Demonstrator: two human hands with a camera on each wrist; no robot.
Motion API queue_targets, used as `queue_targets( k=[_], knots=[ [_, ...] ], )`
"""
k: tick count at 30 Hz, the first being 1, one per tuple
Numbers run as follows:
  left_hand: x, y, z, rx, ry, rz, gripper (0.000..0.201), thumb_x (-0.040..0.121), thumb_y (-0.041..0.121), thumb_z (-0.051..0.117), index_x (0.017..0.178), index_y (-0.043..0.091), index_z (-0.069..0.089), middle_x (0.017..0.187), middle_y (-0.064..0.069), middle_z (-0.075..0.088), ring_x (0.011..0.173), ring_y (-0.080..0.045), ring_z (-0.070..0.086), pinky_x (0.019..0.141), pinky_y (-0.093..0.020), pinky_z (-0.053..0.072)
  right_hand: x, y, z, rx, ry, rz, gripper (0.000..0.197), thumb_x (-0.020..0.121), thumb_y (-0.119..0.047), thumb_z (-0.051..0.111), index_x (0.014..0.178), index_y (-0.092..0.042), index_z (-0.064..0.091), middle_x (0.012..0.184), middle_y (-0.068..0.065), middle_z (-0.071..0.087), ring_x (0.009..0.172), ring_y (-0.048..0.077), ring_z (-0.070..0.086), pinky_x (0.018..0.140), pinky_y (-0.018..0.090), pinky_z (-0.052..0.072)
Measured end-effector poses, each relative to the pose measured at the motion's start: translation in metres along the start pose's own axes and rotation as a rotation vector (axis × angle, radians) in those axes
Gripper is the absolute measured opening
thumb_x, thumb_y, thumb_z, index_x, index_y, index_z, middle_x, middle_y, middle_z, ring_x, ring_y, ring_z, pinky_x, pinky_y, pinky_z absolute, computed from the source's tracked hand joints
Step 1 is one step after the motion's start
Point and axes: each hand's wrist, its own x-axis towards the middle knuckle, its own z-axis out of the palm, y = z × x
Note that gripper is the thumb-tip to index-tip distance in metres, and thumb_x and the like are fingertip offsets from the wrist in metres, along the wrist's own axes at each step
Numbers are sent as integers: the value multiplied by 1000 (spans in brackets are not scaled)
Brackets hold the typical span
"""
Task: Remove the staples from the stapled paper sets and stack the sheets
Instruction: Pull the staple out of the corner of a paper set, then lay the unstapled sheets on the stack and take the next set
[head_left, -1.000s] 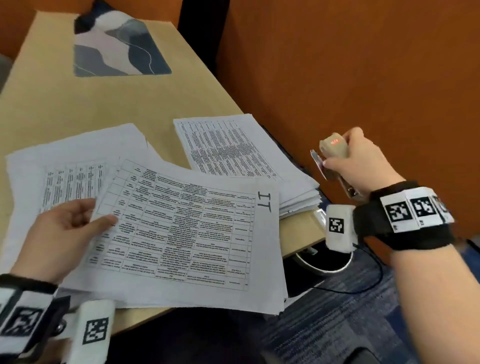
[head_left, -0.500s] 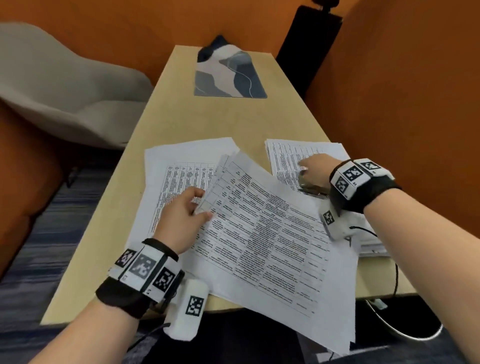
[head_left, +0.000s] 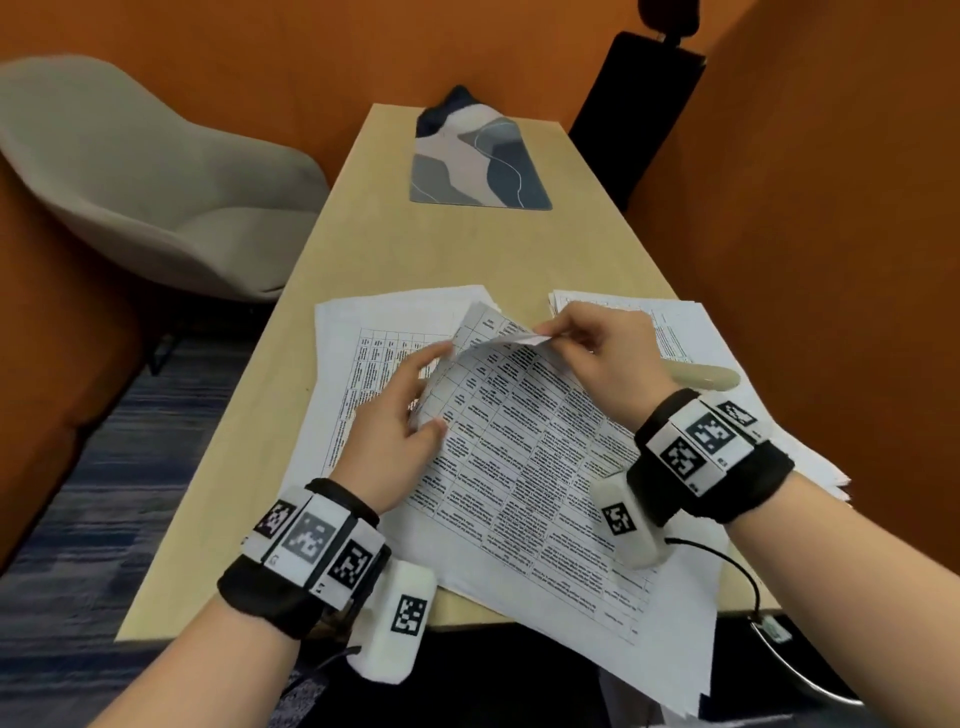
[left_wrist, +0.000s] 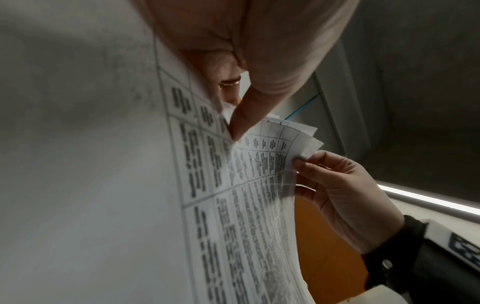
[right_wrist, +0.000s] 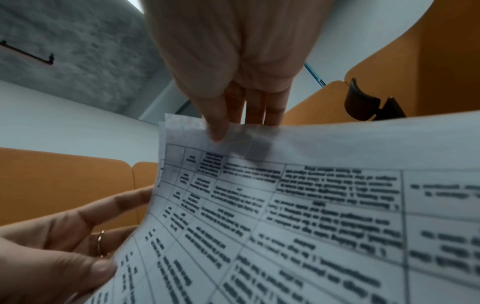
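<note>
A person sits at a long light wooden table (head_left: 363, 249) with both hands on a set of printed paper sheets (head_left: 530, 467) lying near its close end, the sheets' near corner hanging over the table edge. The right hand (head_left: 602, 358) pinches the far corner of the top sheet between thumb and fingers and lifts it, so the corner curls upward. The left hand (head_left: 400, 421) grips the left edge of the same set, thumb on top and fingers underneath. A second pile of papers (head_left: 363, 332) lies under and to the left of this set. A third pile (head_left: 680, 332) lies to the right, with a beige staple remover (head_left: 701, 376) resting on it just beyond the right wrist. At the far end of the table sits a blue and grey patterned mat (head_left: 478, 161). A grey chair (head_left: 156, 182) stands to the left, against orange walls.
</note>
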Motion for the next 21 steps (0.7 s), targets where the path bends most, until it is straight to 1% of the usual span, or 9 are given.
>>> queue_targets(
  k=[2,3,6,9,12,14,15,18,21],
  knots=[
    [1,-1,-1,44,-13,15,62,77,8,54,107,62,45,105,11,65,88,-37,63,80,-47,54,-2,0,-1,64,15,-2,12,81,0,66,86,-9,71,83,1,68,76,20,63,71,27,50],
    [2,-1,-1,53,-7,21,59,80,2,54,105,56,48,103,10,66,89,-36,62,80,-45,54,-3,0,-3,89,22,-17,15,80,2,66,83,-12,70,84,-3,67,79,17,62,74,29,51],
    [3,-1,-1,43,10,8,47,85,-2,54,95,44,54,97,1,69,90,-26,64,79,-39,54,-2,-4,-7,96,-10,-26,29,78,-1,69,71,-28,62,77,-14,60,75,-2,54,73,26,46],
    [5,-2,0,-6,22,-22,32,88,4,56,92,36,59,93,-11,71,86,-32,65,79,-45,54,2,-8,-10,115,-95,33,29,75,-8,74,66,-31,59,69,-17,59,66,-7,50,70,23,41],
    [6,-2,1,-34,38,-16,22,88,7,59,102,23,64,95,-1,71,86,-19,67,81,-34,53,7,-9,-9,196,-115,52,32,70,-5,78,62,-27,58,58,-17,59,57,-3,50,63,18,43],
    [6,0,1,-65,36,-23,22,88,7,59,108,15,64,96,3,69,87,-12,66,81,-27,52,10,-10,-8,249,-131,63,32,66,-1,80,64,-24,58,56,-14,58,53,-3,51,57,13,43],
    [6,0,2,-79,38,-25,23,88,7,59,109,14,64,98,3,69,89,-11,66,83,-27,52,12,-9,-8,266,-139,70,31,65,0,80,66,-22,58,55,-12,58,51,-4,51,56,12,42],
    [7,0,3,-111,53,-19,23,87,6,60,108,16,64,103,0,70,94,-14,66,90,-37,52,15,-11,-3,297,-161,74,32,64,1,81,73,-21,59,46,-9,58,46,-2,53,52,10,41],
    [7,-1,4,-121,77,-6,27,87,4,60,102,26,61,104,0,69,96,-15,65,91,-41,51,18,-11,1,267,-148,65,33,63,-4,83,76,-23,60,51,-7,55,47,1,49,54,16,42]
  ],
)
